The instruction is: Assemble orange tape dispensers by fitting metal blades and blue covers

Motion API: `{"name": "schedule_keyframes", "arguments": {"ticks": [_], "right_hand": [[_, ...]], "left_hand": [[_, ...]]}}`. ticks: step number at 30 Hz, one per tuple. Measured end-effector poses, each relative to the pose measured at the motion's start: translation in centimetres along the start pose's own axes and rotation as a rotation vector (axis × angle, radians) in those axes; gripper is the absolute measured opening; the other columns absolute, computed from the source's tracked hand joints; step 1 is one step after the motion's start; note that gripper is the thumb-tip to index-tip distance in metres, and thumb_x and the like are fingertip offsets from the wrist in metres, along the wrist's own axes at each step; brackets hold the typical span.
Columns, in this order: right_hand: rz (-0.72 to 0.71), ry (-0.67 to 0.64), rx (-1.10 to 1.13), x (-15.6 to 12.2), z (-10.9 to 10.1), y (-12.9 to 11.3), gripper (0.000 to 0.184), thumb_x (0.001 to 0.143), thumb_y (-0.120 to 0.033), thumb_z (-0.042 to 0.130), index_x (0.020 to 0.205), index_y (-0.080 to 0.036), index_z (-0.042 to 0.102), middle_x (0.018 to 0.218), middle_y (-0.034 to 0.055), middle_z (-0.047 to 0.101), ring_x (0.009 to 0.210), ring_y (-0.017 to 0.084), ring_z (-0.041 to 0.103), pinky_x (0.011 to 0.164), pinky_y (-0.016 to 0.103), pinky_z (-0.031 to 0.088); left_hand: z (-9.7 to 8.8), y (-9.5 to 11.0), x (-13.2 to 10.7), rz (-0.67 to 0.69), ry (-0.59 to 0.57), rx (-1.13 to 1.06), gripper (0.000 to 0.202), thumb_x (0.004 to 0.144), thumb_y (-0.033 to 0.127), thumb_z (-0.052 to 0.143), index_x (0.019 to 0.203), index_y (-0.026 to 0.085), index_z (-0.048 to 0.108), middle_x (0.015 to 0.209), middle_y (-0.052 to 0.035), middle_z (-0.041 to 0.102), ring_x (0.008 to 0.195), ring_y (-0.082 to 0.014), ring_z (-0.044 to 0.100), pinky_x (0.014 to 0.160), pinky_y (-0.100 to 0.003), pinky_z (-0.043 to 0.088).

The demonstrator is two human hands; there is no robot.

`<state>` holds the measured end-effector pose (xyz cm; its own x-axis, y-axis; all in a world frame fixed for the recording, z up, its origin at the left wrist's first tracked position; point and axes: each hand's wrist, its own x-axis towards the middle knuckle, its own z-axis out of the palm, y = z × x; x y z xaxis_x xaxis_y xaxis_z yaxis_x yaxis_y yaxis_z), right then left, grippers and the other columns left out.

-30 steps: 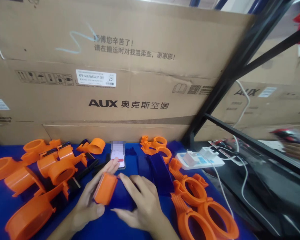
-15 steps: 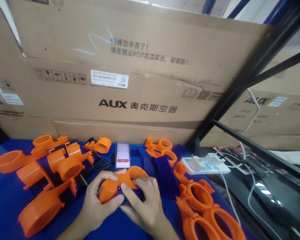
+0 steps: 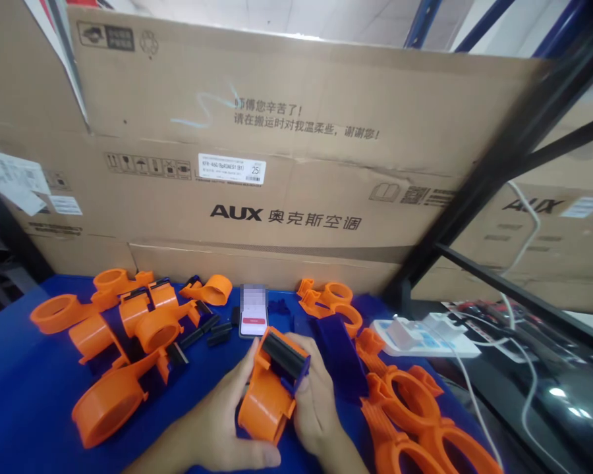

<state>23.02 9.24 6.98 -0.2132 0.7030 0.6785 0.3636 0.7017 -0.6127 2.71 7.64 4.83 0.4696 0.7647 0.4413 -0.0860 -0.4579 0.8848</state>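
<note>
Between my two hands is an orange tape dispenser [image 3: 264, 403] with a black ribbed roller [image 3: 282, 354] at its upper end and a dark blue part at the right side. My left hand [image 3: 222, 415] grips it from the left, thumb along the bottom. On the other side my right hand [image 3: 319, 398] is wrapped round the blue edge, its fingertips partly hidden. Several similar orange dispensers [image 3: 106, 401] with blue and black parts lie to the left. Loose black rollers [image 3: 220, 334] rest just beyond my left hand.
A phone [image 3: 254, 322] lies behind my hands. Dark blue plastic pieces [image 3: 340, 362] and several orange frames [image 3: 410, 395] are at right, near a white power strip [image 3: 427, 339] with cables. A large cardboard box [image 3: 286, 178] stands at the back, beside a black metal post [image 3: 454, 204].
The dispenser has been turned in my hands, from lying crosswise to roller end up and facing me. My hands have shifted their grip round it. The camera view has swung somewhat left and up.
</note>
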Motion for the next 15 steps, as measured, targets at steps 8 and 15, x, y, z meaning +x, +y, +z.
{"name": "schedule_keyframes", "arguments": {"ticks": [8, 15], "right_hand": [[0.093, -0.002, -0.075, 0.2, -0.1, 0.4, 0.076, 0.100, -0.072, 0.010, 0.148, -0.031, 0.052, 0.141, 0.0117, 0.049, 0.130, 0.035, 0.048, 0.109, 0.060, 0.039], [0.118, 0.106, -0.021, -0.1, -0.8, 0.7, 0.076, 0.100, -0.074, 0.012, 0.132, -0.033, 0.067, 0.129, 0.0101, 0.054, 0.121, 0.035, 0.051, 0.102, 0.056, 0.043]], "left_hand": [[-0.5, 2.4, -0.6, -0.084, 0.155, 0.097, 0.096, 0.072, 0.035, 0.087, 0.157, 0.034, 0.041, 0.154, -0.0117, 0.047, 0.145, -0.0431, 0.041, 0.122, -0.058, 0.029], [-10.9, 6.1, -11.3, -0.342, 0.663, 0.517, 0.054, 0.066, 0.040, 0.086, 0.119, 0.037, 0.075, 0.118, -0.0042, 0.077, 0.105, -0.0411, 0.069, 0.086, -0.044, 0.060]]}}
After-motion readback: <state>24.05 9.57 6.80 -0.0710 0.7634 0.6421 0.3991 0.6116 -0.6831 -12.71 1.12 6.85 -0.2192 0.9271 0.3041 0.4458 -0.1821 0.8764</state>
